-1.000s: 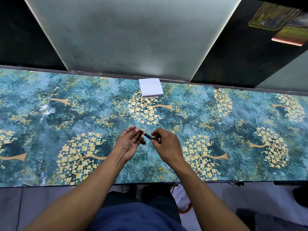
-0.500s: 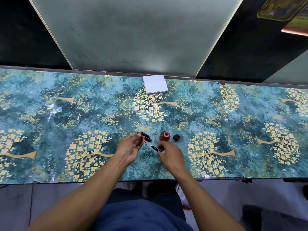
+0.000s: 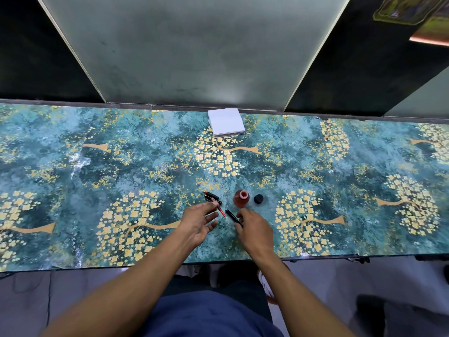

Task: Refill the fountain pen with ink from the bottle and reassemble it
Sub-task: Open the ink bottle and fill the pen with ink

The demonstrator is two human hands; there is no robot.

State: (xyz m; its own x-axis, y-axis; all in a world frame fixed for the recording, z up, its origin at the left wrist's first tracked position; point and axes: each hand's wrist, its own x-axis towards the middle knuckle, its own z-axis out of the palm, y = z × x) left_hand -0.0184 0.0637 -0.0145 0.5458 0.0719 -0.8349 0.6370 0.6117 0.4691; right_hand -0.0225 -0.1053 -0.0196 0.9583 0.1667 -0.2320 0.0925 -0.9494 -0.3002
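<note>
on the patterned counter (image 3: 73,190), near its front edge, the left hand (image 3: 198,223) pinches a pen part with a red ink tube (image 3: 220,210), its other fingers loosely spread. the right hand (image 3: 255,231) closes its grip on a black pen barrel (image 3: 232,216). just beyond stand the open ink bottle (image 3: 241,197) and its black lid (image 3: 258,198); a white notepad (image 3: 226,122) lies at the back.

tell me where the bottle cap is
In the head view the cap lies on the table, just right of the open ink bottle, beyond the right hand.
</note>
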